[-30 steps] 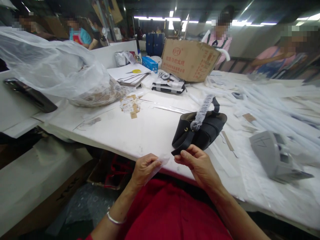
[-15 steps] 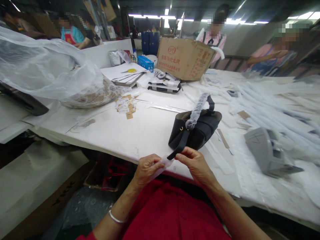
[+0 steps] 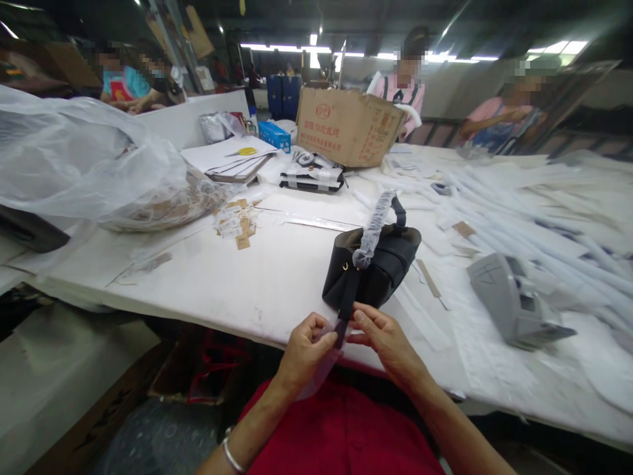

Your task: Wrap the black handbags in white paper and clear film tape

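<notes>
A black handbag [image 3: 380, 270] stands near the front edge of the white table, tilted toward me. Part of its handle is wrapped in a crinkled clear plastic sleeve [image 3: 374, 224]. From its near side a black strap [image 3: 348, 300] runs down to my hands. My left hand [image 3: 307, 349] pinches a translucent plastic sleeve [image 3: 319, 377] at the strap's end, and the strap tip lies inside the film. My right hand [image 3: 383, 336] is closed around the strap's right side just above, thumb and fingers touching strap and film.
A grey tape dispenser [image 3: 509, 300] stands at the right, beside loose white foam strips. Paper tags [image 3: 237, 224] lie left of centre. Behind are a wrapped black bag [image 3: 311, 178], a cardboard box [image 3: 349, 128], yellow scissors [image 3: 246, 152] and a large plastic bag [image 3: 99, 165]. Co-workers stand beyond.
The strap end has moved down into the plastic film, and the strap hangs straighter. Both hands have come slightly lower and closer together. The whole view has shifted a little.
</notes>
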Demonstrator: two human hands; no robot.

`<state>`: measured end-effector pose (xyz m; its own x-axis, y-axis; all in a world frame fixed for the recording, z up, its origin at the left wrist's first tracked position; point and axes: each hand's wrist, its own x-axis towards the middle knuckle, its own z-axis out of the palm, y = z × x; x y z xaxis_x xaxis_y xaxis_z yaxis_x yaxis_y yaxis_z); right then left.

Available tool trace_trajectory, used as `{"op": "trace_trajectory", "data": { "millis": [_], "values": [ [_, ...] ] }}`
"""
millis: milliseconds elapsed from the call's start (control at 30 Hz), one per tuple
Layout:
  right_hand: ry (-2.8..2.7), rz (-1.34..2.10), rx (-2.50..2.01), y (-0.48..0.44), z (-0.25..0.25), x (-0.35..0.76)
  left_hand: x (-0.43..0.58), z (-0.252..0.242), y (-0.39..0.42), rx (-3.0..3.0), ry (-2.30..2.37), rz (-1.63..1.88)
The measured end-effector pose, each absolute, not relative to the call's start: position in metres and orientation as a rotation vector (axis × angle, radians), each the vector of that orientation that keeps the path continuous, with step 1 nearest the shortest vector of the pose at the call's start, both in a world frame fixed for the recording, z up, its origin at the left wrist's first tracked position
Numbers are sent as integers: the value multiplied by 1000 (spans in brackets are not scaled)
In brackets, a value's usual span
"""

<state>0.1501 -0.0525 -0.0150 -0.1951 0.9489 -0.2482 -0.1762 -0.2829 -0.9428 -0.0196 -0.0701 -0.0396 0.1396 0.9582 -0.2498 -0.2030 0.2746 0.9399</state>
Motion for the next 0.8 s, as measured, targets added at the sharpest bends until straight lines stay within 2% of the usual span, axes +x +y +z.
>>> {"op": "trace_trajectory", "data": {
  "millis": [200,533,800],
  "values": [
    [-1018,1530,-1297,-54,-23,171,-5,-35,-56,1013,1093,1000],
    [-1075,1458,-1409,-54,-13,172,16,-11,14,1391,1435,1293],
    [-879,1534,-1156,-21,6,140,21,-8,21,1370,1506,1341]
  ]
}}
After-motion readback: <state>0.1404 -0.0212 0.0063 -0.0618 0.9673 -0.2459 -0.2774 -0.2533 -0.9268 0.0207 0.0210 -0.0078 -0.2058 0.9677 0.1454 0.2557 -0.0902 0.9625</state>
